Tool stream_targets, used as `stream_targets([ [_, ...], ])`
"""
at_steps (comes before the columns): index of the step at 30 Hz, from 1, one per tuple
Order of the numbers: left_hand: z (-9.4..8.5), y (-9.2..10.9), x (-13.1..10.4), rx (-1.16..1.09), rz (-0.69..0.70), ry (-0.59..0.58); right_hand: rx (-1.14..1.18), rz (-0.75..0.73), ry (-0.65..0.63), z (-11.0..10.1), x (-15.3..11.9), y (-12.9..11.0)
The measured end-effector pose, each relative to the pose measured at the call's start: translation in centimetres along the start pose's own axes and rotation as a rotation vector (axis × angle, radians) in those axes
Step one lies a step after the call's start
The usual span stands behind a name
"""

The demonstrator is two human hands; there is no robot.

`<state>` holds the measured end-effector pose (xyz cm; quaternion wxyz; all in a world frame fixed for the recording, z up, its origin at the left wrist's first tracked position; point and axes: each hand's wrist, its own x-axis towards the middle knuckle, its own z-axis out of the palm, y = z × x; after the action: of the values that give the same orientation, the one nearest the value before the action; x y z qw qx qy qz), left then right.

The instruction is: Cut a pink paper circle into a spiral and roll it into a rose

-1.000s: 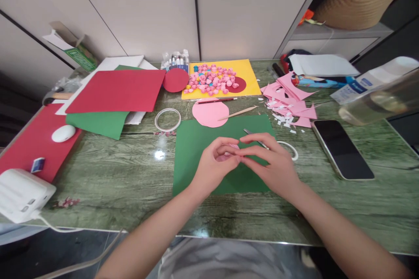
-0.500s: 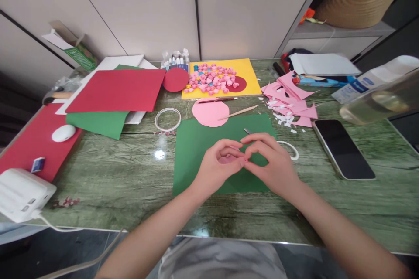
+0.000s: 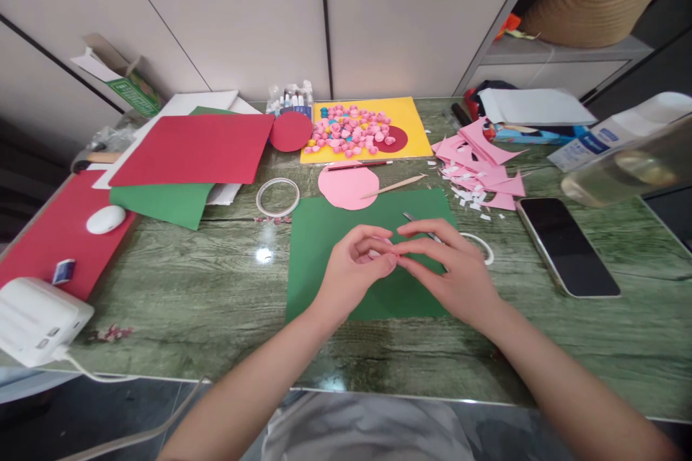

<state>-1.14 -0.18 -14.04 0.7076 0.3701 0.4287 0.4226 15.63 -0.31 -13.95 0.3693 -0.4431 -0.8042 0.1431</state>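
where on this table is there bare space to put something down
Bare tabletop lies left of the green sheet, below the tape ring, and along the near edge. Another patch sits between the right hand and the phone. The back is crowded with pink scraps and red paper.

Pale cabinet doors (image 3: 259, 21) stand behind a green table (image 3: 189, 281).

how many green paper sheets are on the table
2: one green sheet lies under the hands; another green sheet sits left, partly under the red sheet. More may be hidden in that stack.
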Motion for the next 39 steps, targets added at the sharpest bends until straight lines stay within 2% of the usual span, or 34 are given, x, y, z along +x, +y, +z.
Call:
stream_targets([
  [5,0.11,0.13,0.01,-0.022,-0.017,0.005,0.032,-0.023,-0.065,0.17,-0.04,-0.01],
  [15,0.11,-0.18,-0.03,0.019,-0.014,-0.019,-0.034,0.018,0.041,0.26,-0.13,-0.03],
  [26,0.35,0.13,-0.08,0.024,-0.032,-0.051,-0.021,0.031,0.003,0.18,-0.05,-0.08],
  [31,0.09,0.10,0.00,0.008,-0.039,-0.014,-0.018,-0.014,0.017,-0.12,0.08,-0.07],
  [39,-0.14,0.14,0.06,0.014,-0.039,-0.031,0.004,-0.060,0.007,-0.27,0.18,-0.12],
])
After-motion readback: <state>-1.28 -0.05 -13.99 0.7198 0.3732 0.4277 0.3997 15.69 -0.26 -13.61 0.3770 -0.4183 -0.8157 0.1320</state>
